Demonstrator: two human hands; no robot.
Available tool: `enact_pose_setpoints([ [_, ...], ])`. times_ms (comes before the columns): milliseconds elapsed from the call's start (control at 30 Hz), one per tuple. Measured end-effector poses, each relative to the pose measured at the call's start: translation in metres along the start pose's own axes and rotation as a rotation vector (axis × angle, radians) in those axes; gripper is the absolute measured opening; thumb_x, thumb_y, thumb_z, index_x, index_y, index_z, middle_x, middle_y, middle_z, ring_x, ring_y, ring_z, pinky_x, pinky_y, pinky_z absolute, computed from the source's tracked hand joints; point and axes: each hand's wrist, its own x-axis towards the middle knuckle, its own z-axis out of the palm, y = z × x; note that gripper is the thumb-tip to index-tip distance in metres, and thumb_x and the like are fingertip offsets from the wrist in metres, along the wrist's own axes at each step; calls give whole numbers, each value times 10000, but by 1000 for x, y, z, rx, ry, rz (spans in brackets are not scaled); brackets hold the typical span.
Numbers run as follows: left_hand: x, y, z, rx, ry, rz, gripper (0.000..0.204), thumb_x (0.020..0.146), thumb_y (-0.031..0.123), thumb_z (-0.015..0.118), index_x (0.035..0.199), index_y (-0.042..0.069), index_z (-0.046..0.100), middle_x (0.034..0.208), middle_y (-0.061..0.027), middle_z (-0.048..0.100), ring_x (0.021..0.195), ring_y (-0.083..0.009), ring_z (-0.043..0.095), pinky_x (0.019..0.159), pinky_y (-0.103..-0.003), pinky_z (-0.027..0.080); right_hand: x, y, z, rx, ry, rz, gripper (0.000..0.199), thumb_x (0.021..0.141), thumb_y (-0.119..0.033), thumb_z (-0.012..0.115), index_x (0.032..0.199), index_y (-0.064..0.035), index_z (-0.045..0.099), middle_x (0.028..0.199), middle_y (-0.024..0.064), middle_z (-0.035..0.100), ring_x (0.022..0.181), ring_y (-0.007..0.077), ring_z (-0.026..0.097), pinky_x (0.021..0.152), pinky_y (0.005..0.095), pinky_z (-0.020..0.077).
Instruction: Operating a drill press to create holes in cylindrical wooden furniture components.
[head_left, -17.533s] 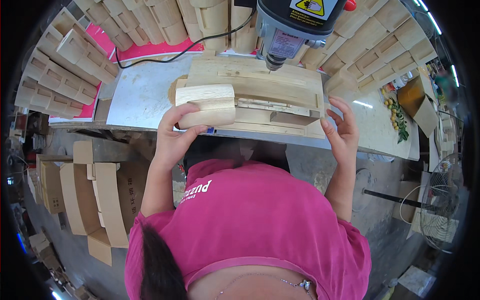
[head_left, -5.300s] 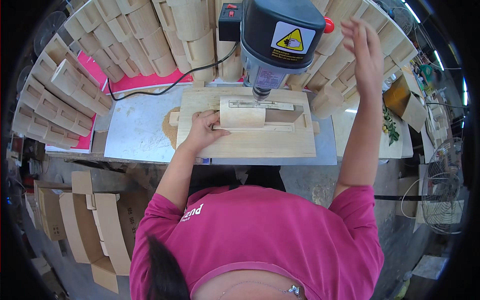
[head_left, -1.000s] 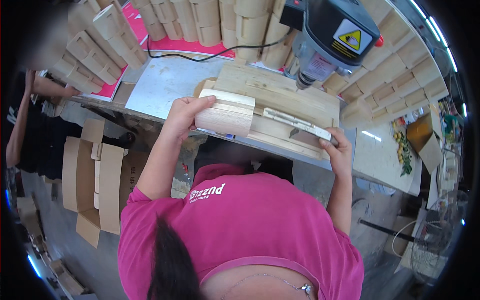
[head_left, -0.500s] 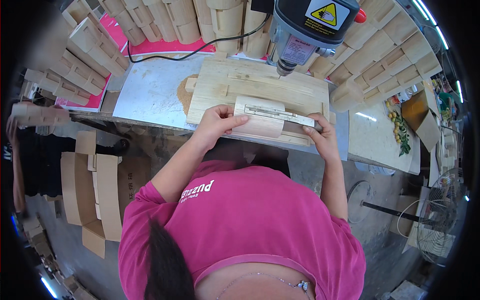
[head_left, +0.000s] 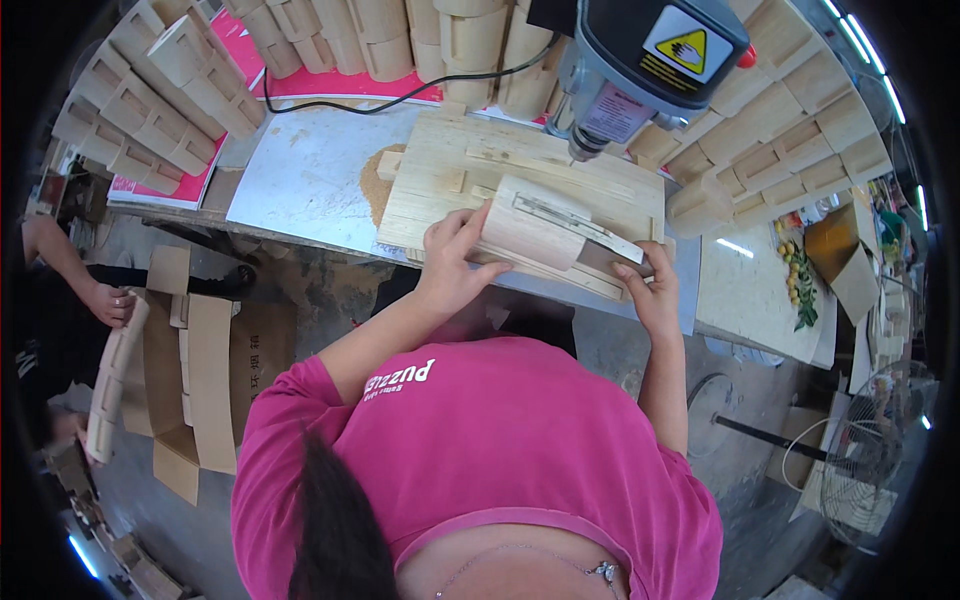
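Left hand point(head_left: 455, 262) and right hand point(head_left: 648, 285) clamp their fingers on a wooden block point(head_left: 535, 228) at frame centre. It sits on a wooden jig point(head_left: 450, 170), just below the drill press point(head_left: 640, 60), seemingly for steadiness

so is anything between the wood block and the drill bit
Nothing visible. The wood block lies on the jig board, held by the left hand and right hand. Between it and the drill is only bare board with low strips; the bit tip itself is hard to make out.
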Motion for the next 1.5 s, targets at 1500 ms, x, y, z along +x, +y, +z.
enact_pose_setpoints([
  [1500,65,-65,0,57,-226,160,490,604,245,752,1060,142,606,747,7,538,788,-177,533,813,-356,321,187,-172,-80,65,268,-58,334,910,-272,453,824,15,601,672,31,591,630,153,543,591,286,427],
])
